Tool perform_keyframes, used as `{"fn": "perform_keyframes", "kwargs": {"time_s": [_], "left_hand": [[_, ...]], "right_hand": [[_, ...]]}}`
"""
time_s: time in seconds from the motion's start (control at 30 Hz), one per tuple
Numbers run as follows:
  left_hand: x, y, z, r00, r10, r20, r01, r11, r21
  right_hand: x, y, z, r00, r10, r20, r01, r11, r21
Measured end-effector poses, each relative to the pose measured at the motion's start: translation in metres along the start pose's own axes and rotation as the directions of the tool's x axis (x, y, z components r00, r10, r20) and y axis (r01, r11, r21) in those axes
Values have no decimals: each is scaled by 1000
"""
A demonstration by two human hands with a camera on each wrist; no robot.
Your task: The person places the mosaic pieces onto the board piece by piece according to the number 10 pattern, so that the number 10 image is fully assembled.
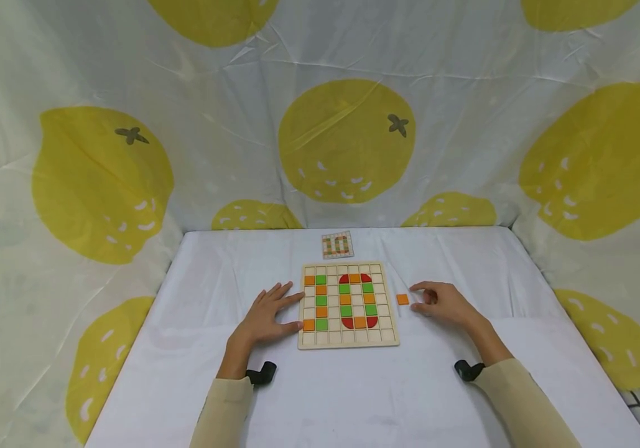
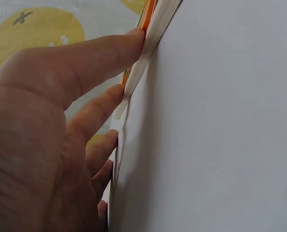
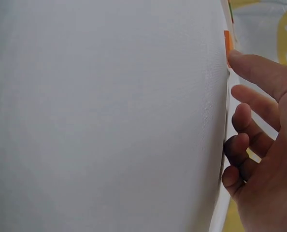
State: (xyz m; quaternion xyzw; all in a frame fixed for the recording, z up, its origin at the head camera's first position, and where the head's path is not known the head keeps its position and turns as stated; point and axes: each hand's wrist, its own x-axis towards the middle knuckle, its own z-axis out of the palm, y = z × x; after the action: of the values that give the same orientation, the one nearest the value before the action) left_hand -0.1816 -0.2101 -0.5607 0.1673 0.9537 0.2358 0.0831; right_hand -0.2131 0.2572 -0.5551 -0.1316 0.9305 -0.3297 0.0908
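Observation:
A wooden grid board lies flat on the cloth. Orange, green and red tiles on it form a "10"; red rounded pieces make the corners of the zero. My left hand is spread at the board's left side, thumb and index fingertip touching its edge. A single orange tile lies on the cloth just right of the board. Beside it is my right hand, thumb and index finger apart, other fingers bent. In the right wrist view the thumb tip overlaps the orange tile; whether they touch, I cannot tell.
Behind the board lies a small card printed with a similar "10" pattern. White cloth covers the table. A lemon-patterned curtain encloses the back and sides. Black wrist cameras sit on both wrists.

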Motion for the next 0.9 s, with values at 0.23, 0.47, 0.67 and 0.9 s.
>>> {"fn": "perform_keyframes", "kwargs": {"time_s": [0.23, 0.47, 0.67, 0.9], "left_hand": [[1, -3, 0, 1000, 9, 13, -9, 1000, 9], [1, -2, -1, 1000, 21, 19, -22, 1000, 19], [-1, -2, -1, 999, 28, 32, -29, 999, 29], [-2, 0, -3, 999, 40, 23, -40, 999, 16]], "right_hand": [[5, -7, 3, 1000, 11, 23, -11, 1000, 0], [9, -10, 6, 1000, -8, 16, 8, 1000, -8], [7, -9, 8, 1000, -20, -7, 20, 1000, -3], [2, -9, 9, 998, -50, -39, 52, 998, 34]]}}
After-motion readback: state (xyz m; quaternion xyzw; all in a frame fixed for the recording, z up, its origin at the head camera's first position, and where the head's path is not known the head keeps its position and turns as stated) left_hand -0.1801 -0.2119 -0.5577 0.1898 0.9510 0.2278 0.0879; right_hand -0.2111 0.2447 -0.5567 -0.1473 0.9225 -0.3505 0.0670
